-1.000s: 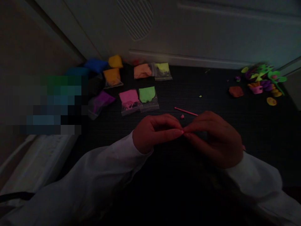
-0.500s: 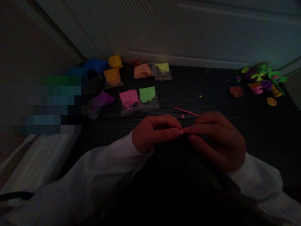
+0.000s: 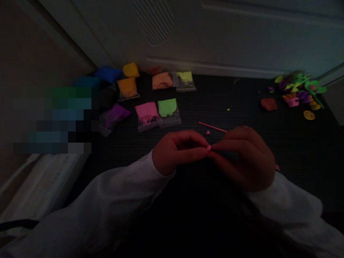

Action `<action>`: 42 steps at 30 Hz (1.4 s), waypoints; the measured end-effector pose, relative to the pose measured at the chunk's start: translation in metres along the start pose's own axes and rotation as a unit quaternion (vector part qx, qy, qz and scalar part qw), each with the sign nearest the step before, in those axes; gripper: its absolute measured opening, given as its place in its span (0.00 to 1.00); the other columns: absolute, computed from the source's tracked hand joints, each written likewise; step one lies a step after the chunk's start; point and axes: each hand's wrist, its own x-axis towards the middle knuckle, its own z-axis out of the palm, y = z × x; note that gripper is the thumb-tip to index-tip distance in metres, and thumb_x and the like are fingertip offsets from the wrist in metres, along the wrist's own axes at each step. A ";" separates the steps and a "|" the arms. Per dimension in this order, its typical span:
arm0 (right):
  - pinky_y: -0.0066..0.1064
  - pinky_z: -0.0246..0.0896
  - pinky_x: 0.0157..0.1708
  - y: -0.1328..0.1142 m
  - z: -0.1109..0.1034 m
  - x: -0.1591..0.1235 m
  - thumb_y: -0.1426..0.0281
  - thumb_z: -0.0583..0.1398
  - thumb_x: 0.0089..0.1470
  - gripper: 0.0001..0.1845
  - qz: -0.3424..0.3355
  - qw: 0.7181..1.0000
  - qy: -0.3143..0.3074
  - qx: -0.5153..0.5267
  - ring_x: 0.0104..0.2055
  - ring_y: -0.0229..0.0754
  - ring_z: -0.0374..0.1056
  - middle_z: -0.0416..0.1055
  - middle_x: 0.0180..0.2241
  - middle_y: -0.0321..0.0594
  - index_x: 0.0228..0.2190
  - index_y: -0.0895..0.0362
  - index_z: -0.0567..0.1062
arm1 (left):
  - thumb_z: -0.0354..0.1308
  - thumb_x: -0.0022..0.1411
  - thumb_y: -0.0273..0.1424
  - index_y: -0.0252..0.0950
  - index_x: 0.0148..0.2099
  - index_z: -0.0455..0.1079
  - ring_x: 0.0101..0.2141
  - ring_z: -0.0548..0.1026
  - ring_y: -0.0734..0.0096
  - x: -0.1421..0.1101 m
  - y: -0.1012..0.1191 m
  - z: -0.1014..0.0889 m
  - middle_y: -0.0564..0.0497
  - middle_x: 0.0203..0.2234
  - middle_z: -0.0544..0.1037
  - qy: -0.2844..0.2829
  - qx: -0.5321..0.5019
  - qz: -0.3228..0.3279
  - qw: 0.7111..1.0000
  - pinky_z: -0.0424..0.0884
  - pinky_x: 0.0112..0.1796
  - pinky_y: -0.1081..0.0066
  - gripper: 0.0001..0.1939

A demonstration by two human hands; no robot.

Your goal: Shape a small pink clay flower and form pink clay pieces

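A tiny piece of pink clay [image 3: 209, 147] sits between my two hands, above the dark tabletop. My left hand [image 3: 174, 152] pinches it between thumb and forefinger. From the other side, the fingertips of my right hand [image 3: 247, 157] close on the same piece, with its thumb below. Just beyond the fingers lies a small pink lump [image 3: 208, 133]. Behind it a thin pink modelling stick [image 3: 213, 127] rests on the table, its right end hidden by my right hand.
Bags of pink clay [image 3: 147, 114] and green clay [image 3: 168, 108] lie ahead, with orange [image 3: 127, 87], peach [image 3: 162, 81] and yellow [image 3: 185, 77] bags behind. At right are a reddish-brown lump [image 3: 268, 104] and colourful clay figures [image 3: 298, 89]. A white box-like object [image 3: 48, 190] stands left.
My right hand has shifted slightly left, and its thumb has come up to the pink clay. The clay shows more between the fingertips. My left hand is nearly still.
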 end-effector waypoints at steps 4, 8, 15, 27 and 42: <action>0.32 0.60 0.29 -0.001 -0.001 0.000 0.71 0.60 0.40 0.07 0.024 1.000 -0.005 0.001 0.31 0.38 0.63 0.66 0.27 0.38 0.28 0.54 0.70 | 0.55 0.49 0.31 0.34 0.30 0.69 0.25 0.65 0.79 0.000 -0.001 0.000 0.54 0.22 0.69 0.005 0.004 0.005 1.000 0.60 0.31 0.73 0.06; 0.33 0.60 0.29 -0.001 -0.001 -0.001 0.71 0.58 0.41 0.07 0.043 0.999 -0.015 0.012 0.31 0.39 0.63 0.66 0.28 0.38 0.29 0.53 0.70 | 0.54 0.49 0.32 0.34 0.28 0.68 0.24 0.64 0.79 0.000 -0.002 0.001 0.55 0.20 0.68 0.036 0.022 0.001 0.999 0.60 0.30 0.73 0.06; 0.32 0.59 0.30 -0.002 -0.001 0.000 0.71 0.59 0.40 0.08 0.058 0.997 -0.039 0.045 0.31 0.38 0.63 0.66 0.27 0.38 0.29 0.55 0.70 | 0.56 0.47 0.31 0.34 0.27 0.68 0.30 0.68 0.74 0.001 -0.002 0.001 0.52 0.24 0.72 0.034 0.067 0.006 0.997 0.62 0.31 0.73 0.06; 0.33 0.59 0.30 0.004 -0.002 -0.001 0.73 0.58 0.42 0.06 0.122 0.988 0.004 0.093 0.31 0.38 0.63 0.66 0.28 0.38 0.28 0.55 0.70 | 0.53 0.50 0.30 0.35 0.32 0.66 0.26 0.67 0.78 0.004 0.002 -0.014 0.54 0.24 0.71 0.085 0.154 0.067 0.982 0.62 0.28 0.76 0.05; 0.32 0.58 0.31 0.014 0.000 -0.002 0.74 0.57 0.42 0.08 0.135 0.986 -0.011 0.096 0.33 0.37 0.62 0.66 0.28 0.38 0.29 0.57 0.70 | 0.49 0.51 0.28 0.31 0.44 0.63 0.40 0.66 0.68 0.007 -0.006 -0.024 0.44 0.37 0.69 0.081 0.567 0.160 0.804 0.62 0.41 0.65 0.16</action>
